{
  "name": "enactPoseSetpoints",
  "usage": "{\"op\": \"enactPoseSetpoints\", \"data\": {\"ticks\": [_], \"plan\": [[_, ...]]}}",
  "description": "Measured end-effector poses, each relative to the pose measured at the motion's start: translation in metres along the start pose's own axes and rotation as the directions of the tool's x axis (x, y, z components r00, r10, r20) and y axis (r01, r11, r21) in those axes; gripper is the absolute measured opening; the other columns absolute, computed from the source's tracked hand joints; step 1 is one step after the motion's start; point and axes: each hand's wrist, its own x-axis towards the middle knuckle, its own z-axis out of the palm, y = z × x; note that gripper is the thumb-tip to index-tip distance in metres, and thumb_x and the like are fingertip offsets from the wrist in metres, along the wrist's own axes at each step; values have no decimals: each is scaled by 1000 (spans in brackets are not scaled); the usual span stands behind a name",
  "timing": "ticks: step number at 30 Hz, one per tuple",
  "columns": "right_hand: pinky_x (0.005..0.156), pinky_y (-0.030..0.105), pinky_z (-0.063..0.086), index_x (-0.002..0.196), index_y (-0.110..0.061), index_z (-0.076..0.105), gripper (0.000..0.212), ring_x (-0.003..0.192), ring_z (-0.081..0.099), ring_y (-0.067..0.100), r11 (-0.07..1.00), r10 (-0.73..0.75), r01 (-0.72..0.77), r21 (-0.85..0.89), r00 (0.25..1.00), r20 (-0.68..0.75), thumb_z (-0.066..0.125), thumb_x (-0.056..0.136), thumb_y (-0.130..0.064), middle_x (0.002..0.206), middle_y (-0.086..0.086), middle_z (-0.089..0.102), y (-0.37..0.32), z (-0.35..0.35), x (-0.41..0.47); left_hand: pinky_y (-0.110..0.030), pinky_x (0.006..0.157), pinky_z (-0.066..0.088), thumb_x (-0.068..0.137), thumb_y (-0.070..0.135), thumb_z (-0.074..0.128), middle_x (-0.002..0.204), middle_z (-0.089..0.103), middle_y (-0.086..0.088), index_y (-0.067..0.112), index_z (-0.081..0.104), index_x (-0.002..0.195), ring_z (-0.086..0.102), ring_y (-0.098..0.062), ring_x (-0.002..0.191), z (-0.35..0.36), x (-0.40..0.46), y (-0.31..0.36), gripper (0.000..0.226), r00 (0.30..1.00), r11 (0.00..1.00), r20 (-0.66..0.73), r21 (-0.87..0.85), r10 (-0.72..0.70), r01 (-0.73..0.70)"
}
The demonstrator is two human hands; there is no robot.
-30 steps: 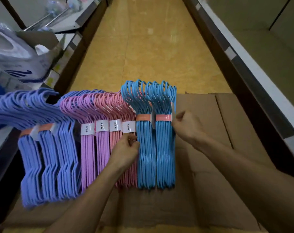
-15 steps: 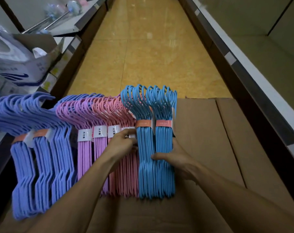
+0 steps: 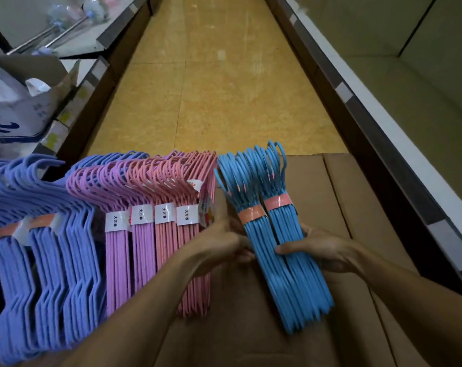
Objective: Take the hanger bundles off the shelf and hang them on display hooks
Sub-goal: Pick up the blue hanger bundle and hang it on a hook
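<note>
Two light blue hanger bundles (image 3: 282, 250), each banded in orange, are tilted and lifted apart from the row. My right hand (image 3: 320, 250) grips them from the right side, thumb across the front. My left hand (image 3: 219, 245) holds their left edge, between them and the pink hanger bundles (image 3: 187, 234). The pink bundles, purple hanger bundles (image 3: 129, 242) and periwinkle blue hanger bundles (image 3: 44, 274) lie side by side on a cardboard box (image 3: 362, 213), hooks pointing away from me.
A yellow tiled aisle (image 3: 211, 88) runs ahead. A shelf edge with price rail (image 3: 378, 120) lines the right. On the left, shelves (image 3: 97, 72) hold an open cardboard carton (image 3: 39, 102) with plastic packaging and metal rods.
My right hand slid down from the bands to the middle of the light blue bundles. Both bundles swung away from the pink ones and now sit tilted, a gap opened between them.
</note>
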Motion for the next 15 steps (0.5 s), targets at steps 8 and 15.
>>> {"op": "enactPoseSetpoints", "data": {"ticks": [8,15], "plan": [[98,52,53,121,-9,64,47,106,71,29,990,55,-55,-128,998,-1,83,77,-8,114,10,73,10,-40,-17,-39,89,57,100,18,55,95,70,-9,17,59,93,68,-24,91,27,14,7,9,996,976,82,212,29,-46],[86,36,60,123,-13,57,53,100,72,17,977,-88,75,-198,994,-59,84,77,-12,114,4,72,15,-26,-27,-31,79,56,86,61,60,91,63,10,35,58,104,67,-15,89,3,34,11,31,923,717,-117,667,367,-200]]}}
